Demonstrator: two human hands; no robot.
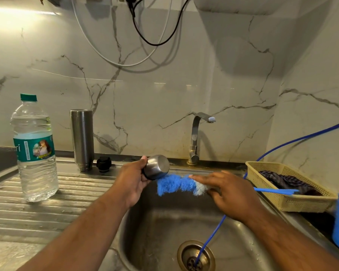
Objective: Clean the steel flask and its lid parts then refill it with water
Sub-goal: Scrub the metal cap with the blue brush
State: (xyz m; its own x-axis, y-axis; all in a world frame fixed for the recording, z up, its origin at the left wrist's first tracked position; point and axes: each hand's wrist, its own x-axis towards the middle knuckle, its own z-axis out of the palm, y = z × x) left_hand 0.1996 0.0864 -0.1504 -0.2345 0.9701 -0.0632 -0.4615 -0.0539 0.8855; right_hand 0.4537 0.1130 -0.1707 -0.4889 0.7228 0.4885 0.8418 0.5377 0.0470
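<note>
The left hand (133,178) is gripping the small round steel lid cup (158,167), its closed end facing the right hand (229,194). That hand is grasping the blue-bristled bottle brush (174,184), which is lying hand to hand, tip against the cup's outer wall. The cup probably needs turning before its inside can be scrubbed. The tall steel flask (82,139) is standing inverted beyond the left hand.

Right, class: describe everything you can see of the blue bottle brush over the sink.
The bottle brush has a fluffy blue bristle head, a whitish band nearest its thin blue plastic handle. It lies roughly level above the sink. The right hand grips it where bristles meet handle, a finger resting along the bristles. The handle end reaches over the basket. The bristle tip sits by the steel cup in the left hand; contact is unclear.
</note>
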